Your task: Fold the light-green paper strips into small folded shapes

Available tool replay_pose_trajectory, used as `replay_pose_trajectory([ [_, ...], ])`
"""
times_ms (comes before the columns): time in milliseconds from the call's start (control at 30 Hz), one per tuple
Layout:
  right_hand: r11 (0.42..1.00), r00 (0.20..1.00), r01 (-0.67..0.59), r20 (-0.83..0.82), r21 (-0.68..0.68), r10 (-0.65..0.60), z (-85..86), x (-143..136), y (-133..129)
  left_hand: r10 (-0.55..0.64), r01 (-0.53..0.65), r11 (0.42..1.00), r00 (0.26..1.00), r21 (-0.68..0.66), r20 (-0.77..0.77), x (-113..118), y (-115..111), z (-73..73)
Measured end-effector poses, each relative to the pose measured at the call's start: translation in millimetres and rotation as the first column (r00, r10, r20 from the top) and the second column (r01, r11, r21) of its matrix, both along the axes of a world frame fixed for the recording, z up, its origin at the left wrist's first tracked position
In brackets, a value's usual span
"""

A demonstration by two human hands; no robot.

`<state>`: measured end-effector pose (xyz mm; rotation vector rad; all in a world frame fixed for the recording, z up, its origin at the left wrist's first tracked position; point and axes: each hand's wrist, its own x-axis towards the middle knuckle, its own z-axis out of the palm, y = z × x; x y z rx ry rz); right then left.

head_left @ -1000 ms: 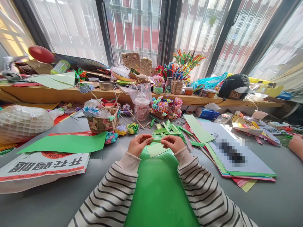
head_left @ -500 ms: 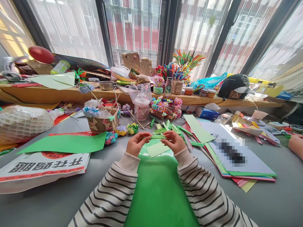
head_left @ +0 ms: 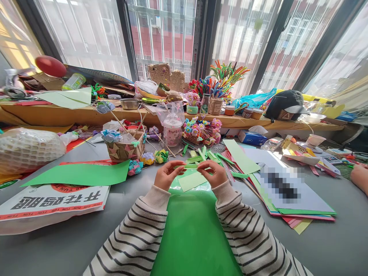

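Between my two hands stretches a narrow folded strip of green paper (head_left: 191, 166). My left hand (head_left: 168, 175) pinches its left end, and my right hand (head_left: 213, 173) pinches the right end. Below the strip, a pale green paper piece (head_left: 192, 181) lies on a glossy green sheet (head_left: 195, 230) that runs toward me between my forearms. Just beyond my right hand, several cut green paper strips (head_left: 212, 156) lie in a loose heap. Folded paper flowers (head_left: 161, 156) sit beyond my left hand.
A paper stack (head_left: 287, 184) lies right, a green sheet (head_left: 77, 174) over a printed bag (head_left: 57, 199) left. A basket (head_left: 125, 151), a lidded cup (head_left: 172, 132) and pompom flowers (head_left: 202, 130) stand behind. Another person's hand (head_left: 359, 176) is at the far right.
Both hands keep their pinch on the paper strip and have barely shifted. Nothing else has visibly moved.
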<state>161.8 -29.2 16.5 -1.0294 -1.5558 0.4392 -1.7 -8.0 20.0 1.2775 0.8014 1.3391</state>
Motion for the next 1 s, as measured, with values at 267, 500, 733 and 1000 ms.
replay_pose_trajectory([
  [267,0.996,0.998,0.001,0.066,0.088,-0.007,4.3,2.0,-4.3,-0.027,0.029,0.998,0.999,-0.056,0.037,-0.8,3.0,-2.5],
  [500,0.997,0.995,0.015,0.096,0.079,-0.022,4.1,2.0,-2.6,-0.038,0.044,0.991,0.998,-0.125,0.043,-4.1,5.0,-1.8],
  [733,0.995,0.999,0.022,0.039,-0.100,-0.018,-0.7,3.7,1.3,-0.070,0.068,0.992,0.997,-0.102,-0.015,-2.7,5.0,-2.2],
  [1000,0.977,0.996,-0.067,0.052,-0.202,0.079,-13.0,5.3,8.5,-0.136,0.125,0.987,0.983,-0.099,-0.123,-2.6,3.7,-2.2],
])
